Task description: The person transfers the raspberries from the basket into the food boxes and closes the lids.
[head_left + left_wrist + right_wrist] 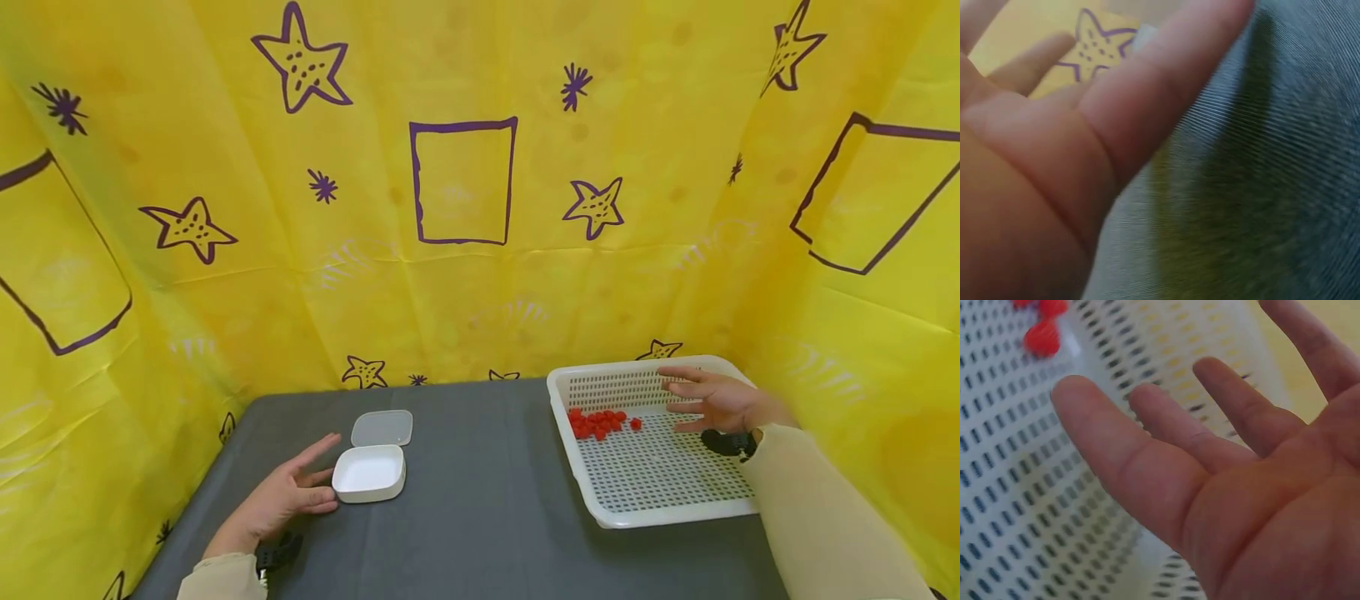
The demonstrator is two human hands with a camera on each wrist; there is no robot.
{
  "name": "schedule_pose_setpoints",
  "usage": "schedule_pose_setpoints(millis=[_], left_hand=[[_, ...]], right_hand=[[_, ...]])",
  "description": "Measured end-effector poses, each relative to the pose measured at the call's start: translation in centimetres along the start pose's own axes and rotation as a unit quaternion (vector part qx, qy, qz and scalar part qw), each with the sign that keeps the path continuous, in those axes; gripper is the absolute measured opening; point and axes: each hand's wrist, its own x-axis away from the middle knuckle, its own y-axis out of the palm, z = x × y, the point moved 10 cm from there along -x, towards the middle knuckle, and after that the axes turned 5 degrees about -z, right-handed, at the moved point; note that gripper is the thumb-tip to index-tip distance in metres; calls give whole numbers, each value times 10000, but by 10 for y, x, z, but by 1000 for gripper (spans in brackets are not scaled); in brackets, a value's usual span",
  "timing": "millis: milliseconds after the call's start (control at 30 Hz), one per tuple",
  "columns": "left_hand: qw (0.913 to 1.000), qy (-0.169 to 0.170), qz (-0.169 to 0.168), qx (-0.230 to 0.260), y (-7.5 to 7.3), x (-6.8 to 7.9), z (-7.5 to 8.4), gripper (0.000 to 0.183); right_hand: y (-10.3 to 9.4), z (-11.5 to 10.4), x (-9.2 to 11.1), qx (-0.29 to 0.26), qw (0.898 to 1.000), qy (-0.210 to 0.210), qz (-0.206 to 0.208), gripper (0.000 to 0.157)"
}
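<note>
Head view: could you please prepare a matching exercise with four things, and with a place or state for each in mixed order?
Things
1. Red pieces
2. White box
3. Lid
4. White basket

Places or states
A. Slotted, with the right grip over it
B. Translucent, lying at the far side of another thing
C. Mostly clustered together
D. Open-topped, next to the left grip

Pairs: 1-C, 2-D, 3-B, 4-A
</note>
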Motion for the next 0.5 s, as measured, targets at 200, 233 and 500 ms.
schedule_pose_setpoints(millis=[200, 233, 500], left_hand=[[9997, 191, -134, -96, -1, -5, -9, 77], [9995, 238, -173, -119, -1, -6, -10, 75], [9989, 28, 181, -434, -8, -15, -21, 68]], right_hand=[[0, 28, -14, -42, 9993, 356, 53, 61], [1, 31, -16, -16, 9992, 401, 67, 60], [-6, 48, -30, 482, 9945, 698, 620, 57]])
